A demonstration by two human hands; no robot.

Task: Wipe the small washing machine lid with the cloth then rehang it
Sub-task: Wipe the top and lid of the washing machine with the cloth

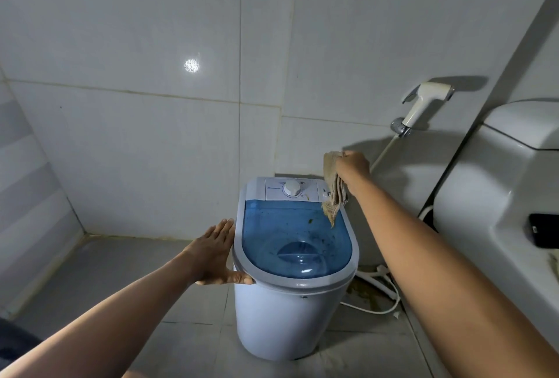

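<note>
A small white washing machine (278, 317) stands on the tiled floor, its blue see-through lid (290, 235) shut and marked with a few brown specks. Behind the lid is a control panel with a round dial (292, 187). My left hand (216, 253) lies flat against the machine's left rim, fingers spread, thumb under the grey edge. My right hand (352, 166) is raised over the machine's back right corner and pinches a beige cloth (332, 190), which hangs down so its lowest tip reaches the lid's right edge.
A white bidet sprayer (423, 102) hangs on the tiled wall at the right, its hose running down. A white toilet tank (499, 178) fills the right side. White cables (381, 287) trail on the floor behind the machine. A dark phone (544, 229) lies on the toilet.
</note>
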